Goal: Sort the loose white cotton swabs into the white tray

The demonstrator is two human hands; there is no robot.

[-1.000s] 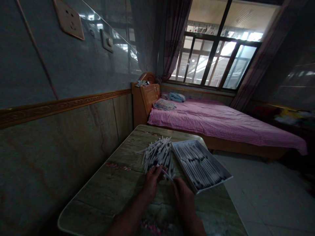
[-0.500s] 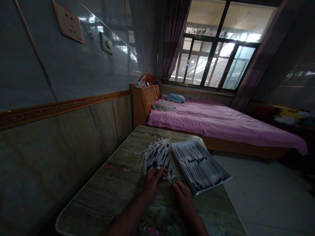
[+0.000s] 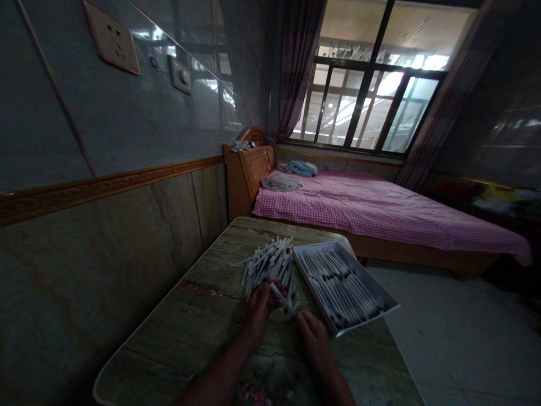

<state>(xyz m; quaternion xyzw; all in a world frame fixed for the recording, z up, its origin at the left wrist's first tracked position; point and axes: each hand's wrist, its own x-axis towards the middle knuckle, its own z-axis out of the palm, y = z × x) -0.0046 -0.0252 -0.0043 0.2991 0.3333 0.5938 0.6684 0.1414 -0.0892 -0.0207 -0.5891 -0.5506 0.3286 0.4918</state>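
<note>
A loose pile of thin white sticks with dark ends (image 3: pixel 268 265) lies in the middle of the table (image 3: pixel 198 332). Beside it on the right, a shallow white tray (image 3: pixel 344 285) holds several such sticks laid in rows. My left hand (image 3: pixel 258 307) rests at the pile's near edge, its fingers curled round one stick (image 3: pixel 282 298) that pokes out toward the right. My right hand (image 3: pixel 311 338) sits just right of it, fingers closed near that stick's lower end, close to the tray's near corner. The dim light hides the fingertips.
A tiled wall with a socket (image 3: pixel 112 39) and a switch (image 3: pixel 181 74) runs along the left. Beyond the table stands a bed with a pink checked cover (image 3: pixel 380 211) under a barred window (image 3: pixel 367 107). Tiled floor (image 3: pixel 460 338) lies on the right.
My left hand has edged up toward the pile with the stick. The view has shifted slightly; both hands stay close together.
</note>
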